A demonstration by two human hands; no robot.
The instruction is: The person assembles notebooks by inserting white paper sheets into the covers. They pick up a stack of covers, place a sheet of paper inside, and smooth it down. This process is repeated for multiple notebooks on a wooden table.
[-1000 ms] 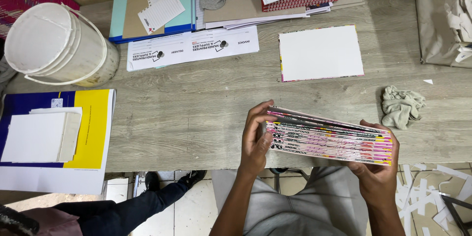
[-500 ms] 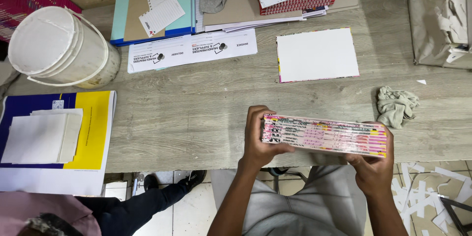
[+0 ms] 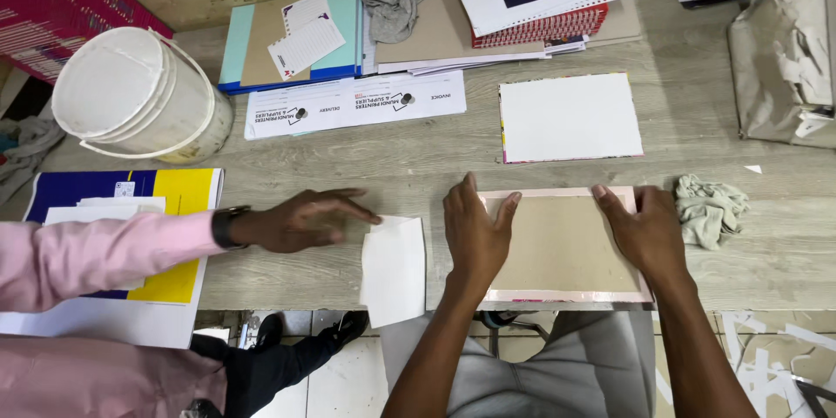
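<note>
Head view: left hand (image 3: 475, 239) and right hand (image 3: 649, 235) pressed flat, fingers spread, gripping nothing, on brown board-backed pad (image 3: 566, 248), lower centre, at desk (image 3: 418, 161) edge. Looks stiff, light; grab by side edges.

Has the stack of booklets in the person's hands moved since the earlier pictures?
Yes. The stack was held on edge at the table's near rim; now it lies flat on it, under both hands, beside the crumpled cloth.
</note>
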